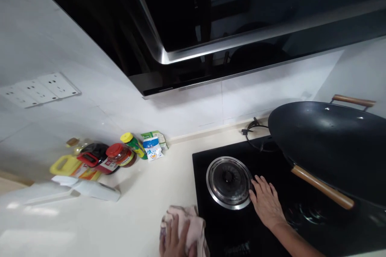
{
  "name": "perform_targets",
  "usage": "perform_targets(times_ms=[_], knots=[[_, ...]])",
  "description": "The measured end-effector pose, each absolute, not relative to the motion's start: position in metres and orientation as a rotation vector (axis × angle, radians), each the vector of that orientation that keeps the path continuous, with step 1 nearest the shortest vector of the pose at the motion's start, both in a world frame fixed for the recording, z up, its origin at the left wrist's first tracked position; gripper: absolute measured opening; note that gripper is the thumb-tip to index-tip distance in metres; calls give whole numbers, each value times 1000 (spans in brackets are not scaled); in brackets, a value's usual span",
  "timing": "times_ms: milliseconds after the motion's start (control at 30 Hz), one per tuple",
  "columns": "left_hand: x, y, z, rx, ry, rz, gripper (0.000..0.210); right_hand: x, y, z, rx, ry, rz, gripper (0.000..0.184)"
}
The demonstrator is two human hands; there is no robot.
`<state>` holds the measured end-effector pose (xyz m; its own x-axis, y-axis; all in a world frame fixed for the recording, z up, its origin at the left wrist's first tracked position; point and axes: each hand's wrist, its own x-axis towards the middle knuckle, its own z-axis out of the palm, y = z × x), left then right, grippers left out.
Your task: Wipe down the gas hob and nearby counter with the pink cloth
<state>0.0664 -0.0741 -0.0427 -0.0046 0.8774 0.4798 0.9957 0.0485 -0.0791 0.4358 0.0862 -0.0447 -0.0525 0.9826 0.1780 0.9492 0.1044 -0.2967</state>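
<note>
My left hand [175, 237] rests over a crumpled pale pink cloth [196, 228], its fingers pressed onto the fabric at the counter's border with the black cooktop [223, 225]. Part of the hand is cut off by the bottom edge of the view. My right hand [267, 204] lies palm down on the cooktop with fingers stretched out and holds nothing. Its fingertips reach the right rim of the round burner [229, 182], which has a silver ring and a dark centre.
A large black wok [328, 140] with wooden handles stands on the right. On the left counter are a white spray bottle [96, 188], a red-lidded jar [122, 156], several other condiment containers and a blue-white packet [152, 148]. The range hood [193, 56] hangs overhead.
</note>
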Motion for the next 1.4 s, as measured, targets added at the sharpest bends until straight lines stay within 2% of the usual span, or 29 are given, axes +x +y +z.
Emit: perform_targets(times_ms=[100,167,367,800,1200,1400], knots=[[60,-31,-28,-1856,-2043,-297,54,435,87,-44,-1915,-2065,132,60],[68,3,-15,-1815,-2166,-269,48,435,87,-43,-1922,-2070,128,59],[99,101,11,-1700,-2496,-313,48,432,89,-35,-1936,-2078,176,56],[102,236,36,-1677,-2662,-311,52,428,91,-20,-2009,-2113,247,55],[192,251,29,-2317,-2219,-232,55,430,90,-19,-2006,-2117,254,53],[202,280,33,-2493,-2169,-195,50,430,90,-21,-1997,-2113,217,53]])
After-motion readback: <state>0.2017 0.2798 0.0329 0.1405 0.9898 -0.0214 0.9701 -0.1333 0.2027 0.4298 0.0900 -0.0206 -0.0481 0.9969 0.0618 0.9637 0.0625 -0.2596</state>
